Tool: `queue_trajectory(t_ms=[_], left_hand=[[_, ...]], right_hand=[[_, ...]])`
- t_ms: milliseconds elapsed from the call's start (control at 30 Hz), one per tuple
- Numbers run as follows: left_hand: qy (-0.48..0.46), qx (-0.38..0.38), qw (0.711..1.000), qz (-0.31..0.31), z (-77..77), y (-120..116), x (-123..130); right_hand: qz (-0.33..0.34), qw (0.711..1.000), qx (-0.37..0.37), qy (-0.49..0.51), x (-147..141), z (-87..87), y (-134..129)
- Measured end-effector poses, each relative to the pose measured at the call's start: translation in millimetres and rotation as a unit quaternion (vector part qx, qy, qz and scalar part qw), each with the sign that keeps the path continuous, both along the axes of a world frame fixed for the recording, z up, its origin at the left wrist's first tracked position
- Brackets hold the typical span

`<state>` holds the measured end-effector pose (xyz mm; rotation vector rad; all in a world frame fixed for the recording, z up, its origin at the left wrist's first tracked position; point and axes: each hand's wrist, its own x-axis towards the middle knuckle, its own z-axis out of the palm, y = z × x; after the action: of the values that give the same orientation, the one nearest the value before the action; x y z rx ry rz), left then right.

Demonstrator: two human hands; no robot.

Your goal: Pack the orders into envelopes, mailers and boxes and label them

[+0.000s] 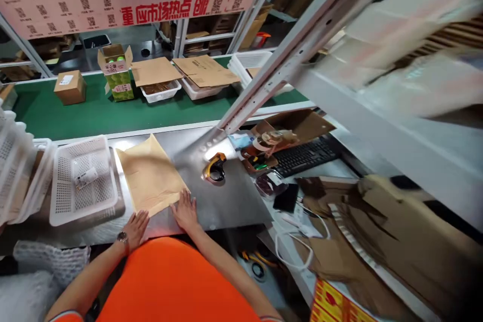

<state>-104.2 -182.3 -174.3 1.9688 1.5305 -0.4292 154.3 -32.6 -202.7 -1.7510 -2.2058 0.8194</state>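
On the smooth metal table [230,206], beside a holey basket [83,196] (white plastic), lies a flat, creased tan paper envelope [151,176]; my left fingers [142,218] and right fingers [184,200] rest slightly spread at its near edge.

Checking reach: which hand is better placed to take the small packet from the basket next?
Probably the left hand: the basket with the packet lies left of the envelope, farther from the right hand.

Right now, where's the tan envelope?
In the head view, the tan envelope lies left of centre, just right of the white basket, with the left hand and right hand at its near edge.
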Motion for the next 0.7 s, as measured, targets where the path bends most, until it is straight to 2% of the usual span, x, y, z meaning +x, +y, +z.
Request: queue_trajectory(t_ms=[67, 133, 233, 300, 367, 500, 600, 700], left_hand=[[0.008, -0.015, 1.000, 0.015, 6.7, -14, -5], [-0.026, -0.001, 0.999, 0.041, 18.6, -25, -9], [-0.098, 0.086, 0.983, 0.129, 42.8, -26, -21], [-0.107, 0.151, 0.964, 0.190, 61.4, -13, -40], [-0.087, 0.197, 0.948, 0.236, 80.2, 12, -73], [-0.022, 0.235, 0.906, 0.351, 107.8, 68, -162], [0.024, 0.214, 0.883, 0.417, 113.3, 92, -220], [0.055, 0.183, 0.869, 0.456, 108.7, 99, -254]], right_hand=[[0.001, 1.000, 0.001, -0.006, 3, -1.0, -2], [0.007, 0.999, 0.000, -0.034, 7, -2.4, -1], [0.030, 0.994, 0.001, -0.105, 15, -4.3, 6], [0.050, 0.989, 0.007, -0.142, 18, -3.8, 13], [0.061, 0.984, 0.016, -0.169, 19, -1.7, 20], [0.055, 0.977, 0.039, -0.203, 11, 1.4, 29], [0.041, 0.977, 0.028, -0.209, 6, -2.5, 32], [0.025, 0.982, 0.003, -0.190, 9, -9.8, 33]])
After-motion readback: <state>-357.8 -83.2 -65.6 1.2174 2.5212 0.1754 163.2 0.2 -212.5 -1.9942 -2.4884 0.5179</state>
